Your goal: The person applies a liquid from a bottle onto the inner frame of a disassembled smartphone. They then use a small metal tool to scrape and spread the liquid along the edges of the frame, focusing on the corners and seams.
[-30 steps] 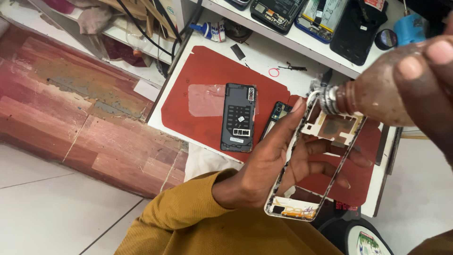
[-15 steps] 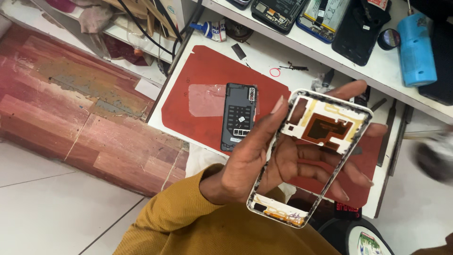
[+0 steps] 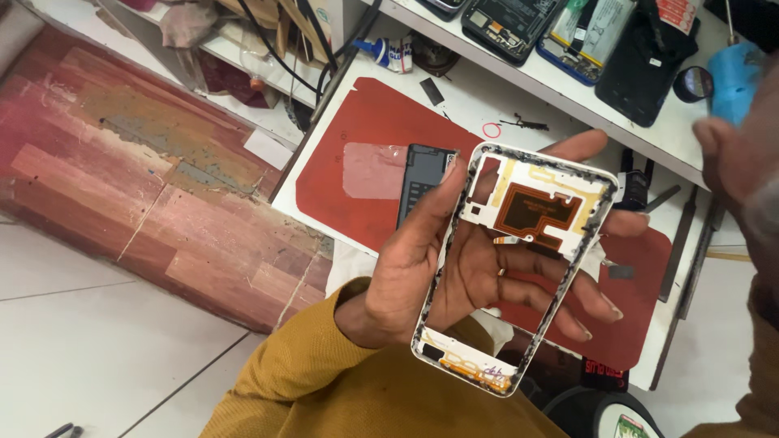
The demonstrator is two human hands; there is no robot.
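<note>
Since the picture half a second back, the right hand (image 3: 742,174) has come up from the lower right edge to the upper right, near the shelf, and the frame (image 3: 519,264) has tipped a little more upright in the left hand (image 3: 475,268). A second ago the right hand held a small bottle against the frame's top; that bottle is no longer to be seen.

The left hand lies palm up and wide open, fingers spread, with the frame resting across palm and fingers and the thumb pressed along its left edge. The frame is a white phone shell, hollow through the middle so the palm shows through; a copper-coloured coil sits in its upper part and a yellow strip in its lower end. It hangs over the near edge of the table (image 3: 389,105), above the red mat (image 3: 365,130).

The right hand is blurred and cut by the picture's edge; I cannot tell how far it is open or whether it holds anything.

On the mat, just left of the frame and partly behind the thumb, lies a dark phone (image 3: 420,174). The mat's left half is otherwise open, and the floor to the left is clear of things. The shelf (image 3: 560,77) above carries several opened phones side by side, crowding its front edge.
</note>
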